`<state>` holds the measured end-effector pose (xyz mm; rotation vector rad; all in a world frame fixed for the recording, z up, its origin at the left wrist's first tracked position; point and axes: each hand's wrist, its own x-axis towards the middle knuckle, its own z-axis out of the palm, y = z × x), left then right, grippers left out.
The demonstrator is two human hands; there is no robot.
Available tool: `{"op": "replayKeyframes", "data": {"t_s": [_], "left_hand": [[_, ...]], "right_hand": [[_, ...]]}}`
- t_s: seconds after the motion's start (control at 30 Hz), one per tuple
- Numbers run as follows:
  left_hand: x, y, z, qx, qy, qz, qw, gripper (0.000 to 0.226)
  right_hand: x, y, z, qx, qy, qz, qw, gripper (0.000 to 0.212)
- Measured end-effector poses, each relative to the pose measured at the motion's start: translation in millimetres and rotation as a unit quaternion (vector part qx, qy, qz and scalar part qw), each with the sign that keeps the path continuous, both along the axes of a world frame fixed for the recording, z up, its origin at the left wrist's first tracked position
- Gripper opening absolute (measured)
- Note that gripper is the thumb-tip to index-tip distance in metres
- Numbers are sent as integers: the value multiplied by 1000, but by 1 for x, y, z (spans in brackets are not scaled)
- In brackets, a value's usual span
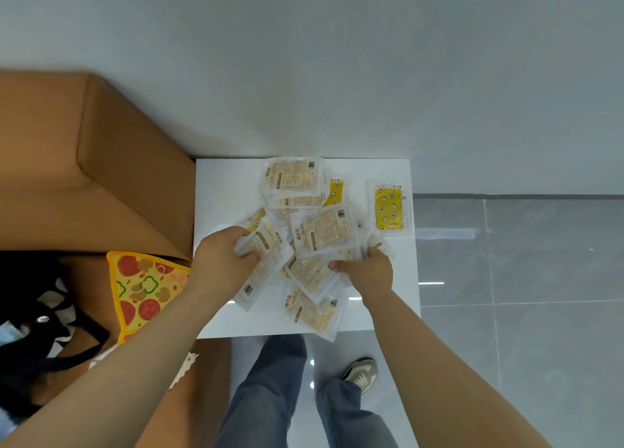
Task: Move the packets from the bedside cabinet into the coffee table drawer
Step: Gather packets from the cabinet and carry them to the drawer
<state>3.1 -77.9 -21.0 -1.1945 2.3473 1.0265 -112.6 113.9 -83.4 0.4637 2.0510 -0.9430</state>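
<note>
On white bedside cabinet (223, 191), left hand (223, 258) and right hand (366, 268) each grip clear plastic packets (329, 233). Likely just starting; 12 o'clock pile (293, 180) untouched.

Left hand (224, 262): bare, as is the wrist.
Right hand (368, 273): bare, as is the wrist.
Forearms (135, 363): both uncovered along their whole visible length, as far as the lower border of the view.
Trousers (270, 397): blue-grey denim, faded in tone, cut loose and wide in the leg; soft lengthwise folds run down each leg.
Shoe (360, 375): one low trainer visible; grey upper with cream panels, pale laces, dark trim round the collar, light sole edge.
</note>
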Motion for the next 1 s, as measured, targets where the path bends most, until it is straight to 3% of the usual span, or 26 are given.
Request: {"op": "replayKeyframes", "data": {"t_s": [0.23, 0.43, 0.7, 0.77, 1.0], "left_hand": [[3, 4, 6, 0, -6, 7, 1000, 21], [0, 13, 33, 7, 3, 13, 1000, 26], [-23, 56, 121, 31, 74, 3, 997, 21], [-34, 77, 154, 28, 106, -20, 994, 12], [-86, 178, 264, 23, 229, -102, 968, 14]], "right_hand": [[-4, 6, 14, -50, 5, 20, 999, 33], [-7, 29, 55, -2, 88, 78, 993, 32], [-19, 81, 170, -2, 214, 72, 974, 26], [-23, 102, 205, 2, 249, 66, 966, 25], [-30, 209, 331, 12, 368, 16, 929, 24]]}}
